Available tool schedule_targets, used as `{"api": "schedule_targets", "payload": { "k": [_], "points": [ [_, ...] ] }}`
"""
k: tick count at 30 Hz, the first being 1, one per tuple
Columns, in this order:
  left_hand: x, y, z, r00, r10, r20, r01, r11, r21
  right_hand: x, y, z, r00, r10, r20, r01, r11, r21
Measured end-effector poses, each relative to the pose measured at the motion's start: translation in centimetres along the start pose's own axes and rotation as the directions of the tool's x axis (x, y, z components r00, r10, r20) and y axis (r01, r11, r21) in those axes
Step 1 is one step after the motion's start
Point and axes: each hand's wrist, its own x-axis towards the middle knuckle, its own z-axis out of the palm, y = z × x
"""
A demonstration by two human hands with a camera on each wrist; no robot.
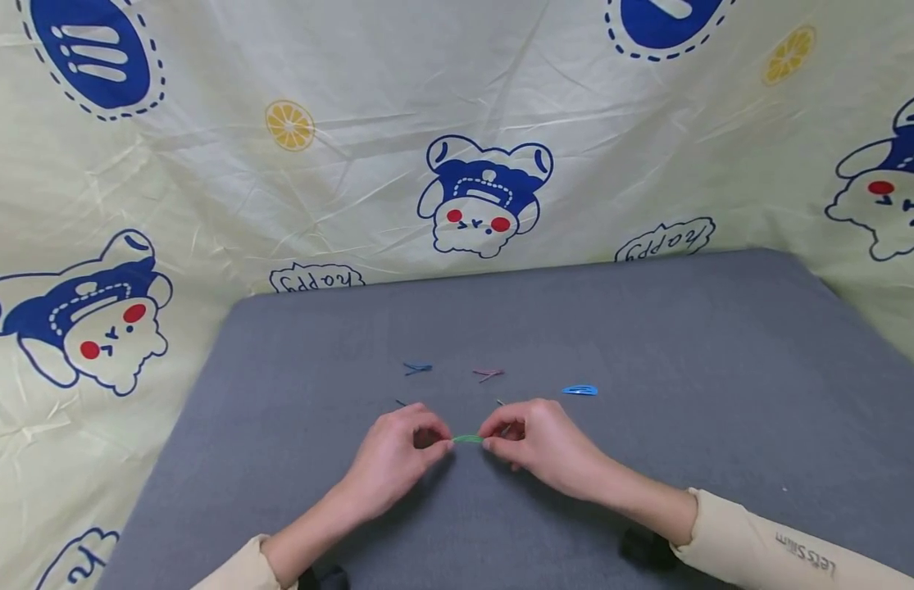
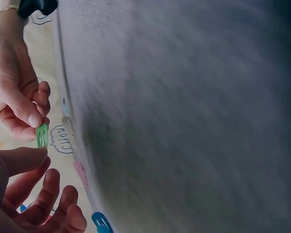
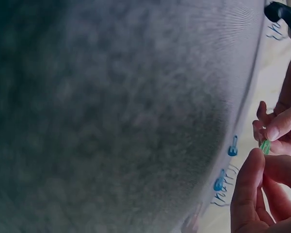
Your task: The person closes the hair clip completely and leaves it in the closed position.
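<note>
The cloth (image 1: 368, 197), printed with bears and orange slices, forms the background. In front of it lies the grey table (image 1: 722, 369).

Hands: the left hand (image 1: 401, 455) and the right hand (image 1: 548, 447) face each other above the near part of the table. Each pinches one end of the green clip (image 1: 467, 439) between thumb and index finger; the gap at each pinch is only the clip's thickness. The remaining fingers curl loosely and grip nothing visible.

Clips: the flat blue clip (image 1: 579, 390) lies beyond the right hand. Farther left, the pink clip (image 1: 489, 374) and the splayed blue clip (image 1: 417, 369) lie with their arms apart. A pale clip (image 2: 69, 127) shows in the left wrist view. The green clip spans the gap between the fingertips, held off the table. Whether it is fastened cannot be determined.

Handling: support both ends evenly and keep the middle clear of the fingers. The thin body probably flexes suddenly; apply pressure gradually, using the thumbs. Excess force could flick it from the fingertips. Keep both hands low so that a dropped clip stays near.

Markings: "happy" is printed on the cloth, inverted in the head view. The right sleeve (image 1: 759, 545) appears to read "Let's Slim", also inverted. No brand is legible on the clips.
</note>
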Motion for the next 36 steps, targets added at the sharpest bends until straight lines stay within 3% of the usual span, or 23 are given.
{"api": "schedule_targets", "payload": {
  "k": [6, 15, 24, 36],
  "points": [
    [0.1, -1.0, -0.3, 0.996, -0.004, 0.091, -0.003, 0.997, 0.074, 0.9, 0.4, 0.5, 0.998, -0.001, 0.061, 0.003, 1.000, -0.026],
    [0.1, -1.8, -0.4, 0.975, 0.015, 0.223, -0.028, 0.998, 0.052, 1.2, 0.4, 0.8, 0.988, -0.029, 0.155, 0.044, 0.994, -0.095],
    [0.3, -2.1, -0.4, 0.966, 0.043, 0.253, -0.058, 0.997, 0.053, 0.9, 0.8, 1.1, 0.985, -0.042, 0.169, 0.062, 0.991, -0.118],
    [0.4, -2.4, -0.5, 0.962, 0.006, 0.273, -0.003, 1.000, -0.012, 1.1, 1.2, 1.1, 0.983, -0.060, 0.176, 0.081, 0.990, -0.114]
  ]
}}
